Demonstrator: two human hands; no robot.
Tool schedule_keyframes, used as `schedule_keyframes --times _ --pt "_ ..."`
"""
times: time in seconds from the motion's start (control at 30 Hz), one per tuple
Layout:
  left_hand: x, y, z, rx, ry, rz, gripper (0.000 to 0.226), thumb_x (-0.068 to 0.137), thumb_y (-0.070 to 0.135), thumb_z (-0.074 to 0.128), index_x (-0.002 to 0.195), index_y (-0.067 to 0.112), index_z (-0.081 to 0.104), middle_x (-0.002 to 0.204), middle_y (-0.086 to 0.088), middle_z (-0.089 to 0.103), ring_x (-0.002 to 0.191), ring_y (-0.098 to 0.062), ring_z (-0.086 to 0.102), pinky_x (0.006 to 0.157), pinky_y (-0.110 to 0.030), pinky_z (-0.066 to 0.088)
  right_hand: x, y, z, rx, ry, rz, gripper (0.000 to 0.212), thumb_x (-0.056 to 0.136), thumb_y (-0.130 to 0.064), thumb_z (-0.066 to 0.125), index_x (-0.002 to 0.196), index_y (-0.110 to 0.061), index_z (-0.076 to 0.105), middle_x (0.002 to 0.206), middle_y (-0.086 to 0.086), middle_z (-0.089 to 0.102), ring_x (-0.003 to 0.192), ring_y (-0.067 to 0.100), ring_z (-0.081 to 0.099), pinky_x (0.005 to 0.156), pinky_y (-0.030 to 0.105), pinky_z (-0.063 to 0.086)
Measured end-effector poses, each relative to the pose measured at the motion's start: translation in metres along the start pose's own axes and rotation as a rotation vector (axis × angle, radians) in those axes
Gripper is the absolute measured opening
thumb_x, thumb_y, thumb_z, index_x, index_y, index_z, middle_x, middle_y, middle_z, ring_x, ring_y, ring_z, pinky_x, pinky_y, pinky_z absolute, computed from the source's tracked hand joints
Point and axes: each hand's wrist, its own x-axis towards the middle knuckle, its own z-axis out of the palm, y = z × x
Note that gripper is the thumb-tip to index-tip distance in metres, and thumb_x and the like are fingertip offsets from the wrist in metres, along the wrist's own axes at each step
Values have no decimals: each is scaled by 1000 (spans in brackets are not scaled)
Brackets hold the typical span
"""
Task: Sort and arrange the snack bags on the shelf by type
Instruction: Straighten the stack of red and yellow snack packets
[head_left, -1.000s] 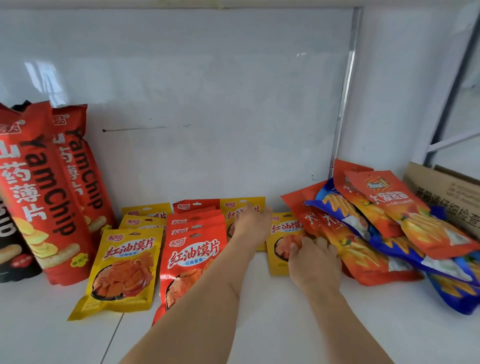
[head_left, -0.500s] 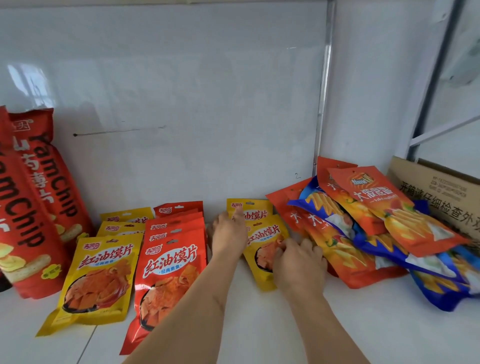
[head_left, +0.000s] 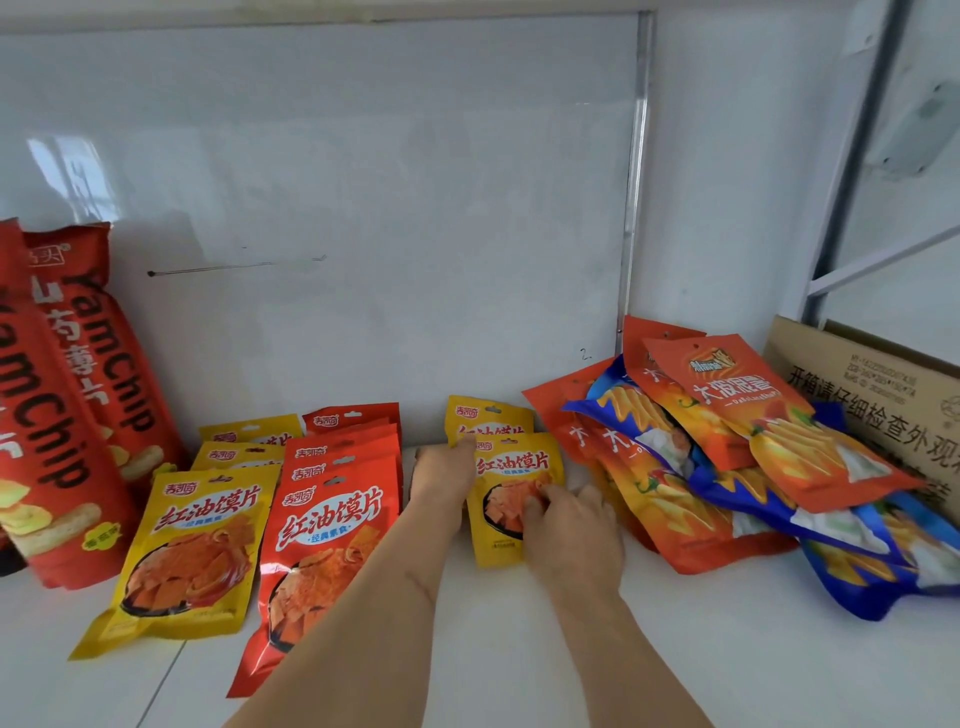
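A: Where is the yellow bag (head_left: 511, 499)?

B: Mid-shelf (head_left: 519, 649), lying flat between the red bags (head_left: 332, 535) and the orange and blue pile (head_left: 727, 467). Its long axis runs near to far, top edge toward the back wall.

A: And the hands?

B: The left hand (head_left: 441, 475) grips its upper left corner, fingers curled. The right hand (head_left: 571, 530) rests on its lower right, fingers bent on the front. Another yellow bag (head_left: 488, 418) stands behind.

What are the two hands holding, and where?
Both hold the front small yellow snack bag: the left hand at its upper left corner, the right hand at its lower right part.
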Motion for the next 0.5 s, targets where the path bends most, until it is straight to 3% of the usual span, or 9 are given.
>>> schedule_keyframes --times 0.1,0.23,0.37,0.5 --pt "-6 0 -3 -76 -56 -30 30 100 36 56 93 8 65 83 -6 69 66 -20 63 60 -28 47 -1 0 0 26 8 -5 39 102 -43 36 131 -28 58 126 4 52 118 23 49 95 34 43" --pt "-14 1 -7 -164 -122 -72 27 97 37 63 99 11 70 85 -8 78 77 -26 75 82 -41 60 -1 0 3 75 7 -14 37 102 -42 36 126 -28 61 119 4 54 113 22 51 92 33 44" --pt "-22 2 -8 -237 -150 -55 21 97 25 65 108 7 69 92 -13 78 83 -34 77 84 -54 61 -1 2 1 131 19 -22 35 102 -43 38 122 -28 63 116 2 56 109 21 54 90 33 47" --pt "-29 4 -13 -216 -102 39 18 100 26 61 108 11 66 96 -10 78 83 -31 76 80 -50 62 -1 3 -4 242 120 28 35 98 -51 46 120 -27 61 122 1 53 116 21 47 94 35 45"
